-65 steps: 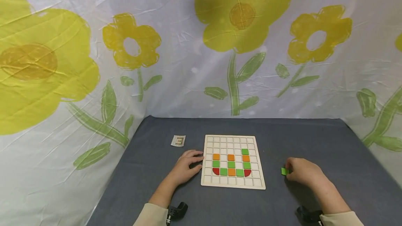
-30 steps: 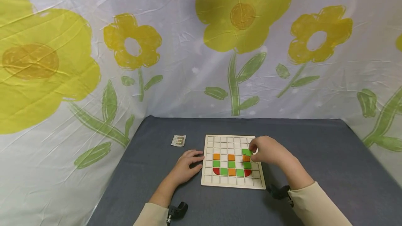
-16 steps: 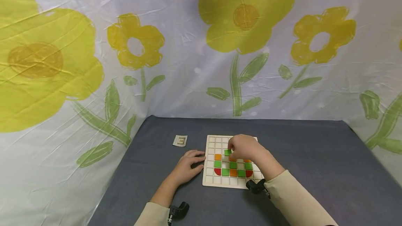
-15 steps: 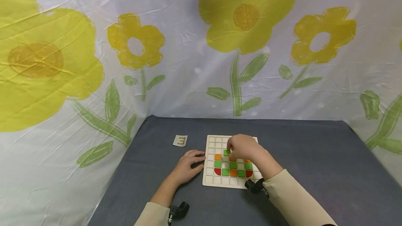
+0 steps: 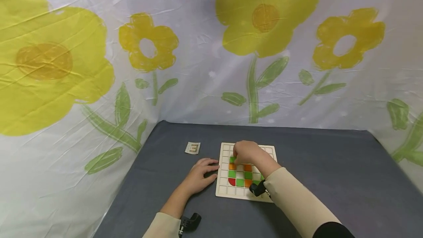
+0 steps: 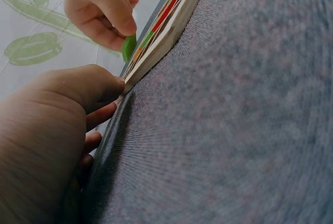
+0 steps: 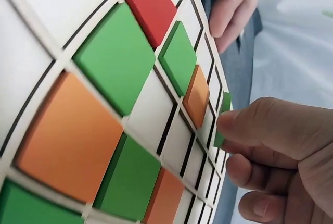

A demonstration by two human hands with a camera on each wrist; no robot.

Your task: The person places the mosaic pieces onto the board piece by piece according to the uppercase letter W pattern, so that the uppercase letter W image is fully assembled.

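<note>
A pale wooden grid board (image 5: 231, 190) lies on the dark cloth, with green, orange and red tiles set in its cells. My right hand (image 5: 246, 152) reaches over it and pinches a square green tile (image 7: 225, 104) between thumb and fingers. In the head view that tile sits just above the orange tile (image 5: 232, 166) of the left column, with a green tile (image 5: 232, 174) and a rounded red tile (image 5: 232, 181) below. My left hand (image 5: 198, 177) rests beside the board, fingers extended to its left edge. The right forearm hides the board's lower right part.
A small printed card (image 5: 192, 148) with a grid pattern lies left of the board, behind the left hand. Dark grey cloth (image 5: 317, 157) covers the table. A white curtain (image 5: 198, 94) with yellow flowers hangs behind and at the sides.
The right hand has picked up the green tile from the cloth at right and carried it leftward across the board to the left column. The left hand keeps its place at the board's edge.
</note>
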